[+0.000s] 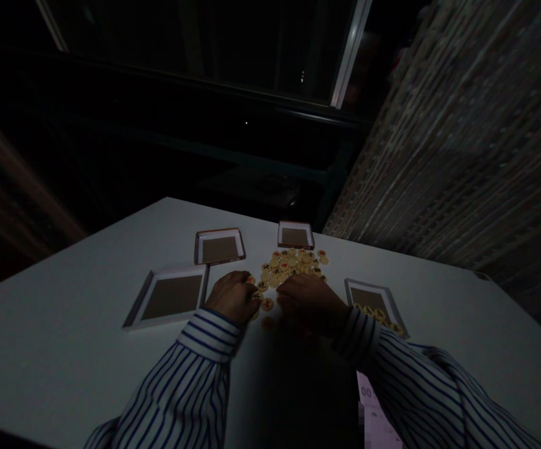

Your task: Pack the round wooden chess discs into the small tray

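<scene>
Round marked pieces (283,265) heaped just beyond right hand (312,300), some between it and left hand (234,296); hands apart, curled low, cannot tell whether gripping any.

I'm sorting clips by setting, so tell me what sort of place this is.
Probably a dim room in a home, though darkness hides much of it. A white table bears round, marked game pieces, and what looks like a string curtain hangs on the right.
</scene>
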`<state>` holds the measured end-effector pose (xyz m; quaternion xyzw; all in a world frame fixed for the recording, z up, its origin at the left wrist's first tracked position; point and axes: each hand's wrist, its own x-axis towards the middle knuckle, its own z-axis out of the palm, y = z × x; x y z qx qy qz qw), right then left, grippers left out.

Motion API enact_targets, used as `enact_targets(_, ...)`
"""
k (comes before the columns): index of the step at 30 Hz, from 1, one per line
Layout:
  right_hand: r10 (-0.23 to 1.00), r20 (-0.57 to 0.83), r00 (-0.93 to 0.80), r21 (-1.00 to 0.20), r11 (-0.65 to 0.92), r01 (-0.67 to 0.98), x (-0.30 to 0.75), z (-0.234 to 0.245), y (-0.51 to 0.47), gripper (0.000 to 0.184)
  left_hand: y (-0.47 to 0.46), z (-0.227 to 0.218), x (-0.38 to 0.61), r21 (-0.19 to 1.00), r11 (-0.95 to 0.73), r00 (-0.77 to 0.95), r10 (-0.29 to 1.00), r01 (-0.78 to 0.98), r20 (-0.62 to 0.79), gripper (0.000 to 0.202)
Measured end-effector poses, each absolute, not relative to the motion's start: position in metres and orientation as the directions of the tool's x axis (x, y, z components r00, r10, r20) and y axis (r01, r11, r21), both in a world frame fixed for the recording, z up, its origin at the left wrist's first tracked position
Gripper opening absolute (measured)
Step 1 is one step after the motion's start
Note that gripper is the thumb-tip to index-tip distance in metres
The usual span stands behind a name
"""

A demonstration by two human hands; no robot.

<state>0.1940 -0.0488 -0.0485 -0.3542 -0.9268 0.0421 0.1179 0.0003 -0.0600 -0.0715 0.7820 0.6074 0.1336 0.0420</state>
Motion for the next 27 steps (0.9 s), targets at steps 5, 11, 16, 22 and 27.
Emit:
enact_targets(5, 0.648, 0.213, -0.731, -0.155, 0.761, 0.629, 0.196, -0.052, -0.047, 0.025, -0.06, -0.072, 0.0, 0.211, -0.239, 0.217, 0.969, 0.948, 0.122, 0.035)
enact_targets(11, 0.655, 0.206, -0.727, -0.172, 0.756, 0.632, 0.193, -0.053, -0.048, 0.024, -0.057, -0.074, 0.0, 0.211, -0.255, 0.231, 0.964, 0.944, 0.132, 0.035)
enact_targets(16, 0.642, 0.224, -0.733, -0.179, 0.767, 0.617, 0.191, -0.056, -0.048, 0.025, -0.055, -0.078, -0.001, 0.213, -0.265, 0.235, 0.959, 0.94, 0.158, 0.033)
enact_targets(22, 0.638, 0.215, -0.739, -0.169, 0.77, 0.615, 0.191, -0.059, -0.044, 0.027, -0.054, -0.082, -0.002, 0.236, -0.266, 0.231, 0.959, 0.935, 0.166, 0.03)
enact_targets(27, 0.629, 0.21, -0.748, -0.167, 0.777, 0.607, 0.192, -0.061, -0.043, 0.027, -0.055, -0.079, -0.002, 0.217, -0.272, 0.247, 0.959, 0.937, 0.139, 0.032)
